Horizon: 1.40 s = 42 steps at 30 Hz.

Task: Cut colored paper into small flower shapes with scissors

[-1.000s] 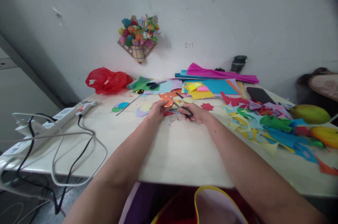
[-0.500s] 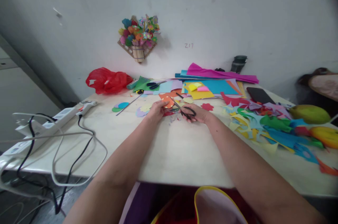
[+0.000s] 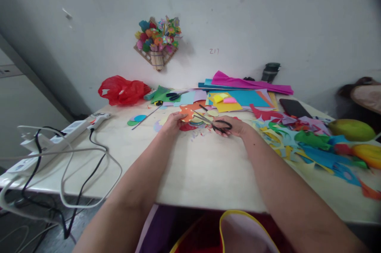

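Pinched between the fingers of my left hand is a small orange paper piece with a notched edge. My right hand grips black-handled scissors by the finger loops. Their blades are parted and point left, close to the orange piece; whether they touch it I cannot tell. Below and around the hands lie paper scraps and cut shapes, among them a red one and a pale yellow round. Tiny snippets are scattered on the table beneath the blades.
Blue and green paper circles lie at left, near a power strip with looping cables. Coloured sheets, a second pair of scissors and a red plastic bag sit at the back. Scraps, a phone and fruit are at right.
My right hand has drawn the scissors to the right, away from the orange paper, and their blades show wider apart. My left hand has shifted slightly left with the paper.
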### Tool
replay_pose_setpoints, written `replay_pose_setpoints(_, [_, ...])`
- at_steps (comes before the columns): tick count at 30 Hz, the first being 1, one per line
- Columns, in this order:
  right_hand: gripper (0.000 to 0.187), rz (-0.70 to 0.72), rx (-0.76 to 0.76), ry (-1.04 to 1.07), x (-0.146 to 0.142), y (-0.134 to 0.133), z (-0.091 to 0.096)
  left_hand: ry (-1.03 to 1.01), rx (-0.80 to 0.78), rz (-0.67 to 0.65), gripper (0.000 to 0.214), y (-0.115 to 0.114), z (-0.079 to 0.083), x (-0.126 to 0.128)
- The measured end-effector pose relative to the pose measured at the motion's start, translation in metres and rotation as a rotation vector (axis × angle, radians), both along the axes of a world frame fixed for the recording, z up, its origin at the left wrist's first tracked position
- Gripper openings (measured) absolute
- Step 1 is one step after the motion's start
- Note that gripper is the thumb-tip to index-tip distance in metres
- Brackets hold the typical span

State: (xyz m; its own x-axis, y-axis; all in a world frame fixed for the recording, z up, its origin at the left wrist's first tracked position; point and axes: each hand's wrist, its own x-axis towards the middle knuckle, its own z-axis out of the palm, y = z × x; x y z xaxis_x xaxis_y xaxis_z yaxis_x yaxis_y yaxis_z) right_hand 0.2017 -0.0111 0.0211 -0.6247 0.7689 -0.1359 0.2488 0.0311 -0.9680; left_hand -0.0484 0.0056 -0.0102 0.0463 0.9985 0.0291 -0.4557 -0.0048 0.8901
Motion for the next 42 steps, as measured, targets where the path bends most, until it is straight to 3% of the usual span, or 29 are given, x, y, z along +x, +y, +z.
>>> replay_pose_setpoints(9, [0.018,0.039,-0.057,-0.114,0.005,0.011,-0.007,0.069,-0.009,-0.094,0.02,0.001,-0.003,-0.004])
replay_pose_setpoints(19, [0.024,0.092,0.025,-0.201,0.005,0.007,-0.004,0.19,0.032,-0.177,0.022,0.002,-0.003,-0.006])
replay_pose_setpoints(42, [0.036,0.108,0.019,-0.274,-0.001,0.006,-0.002,0.296,-0.028,-0.216,0.01,0.003,-0.001,-0.004])
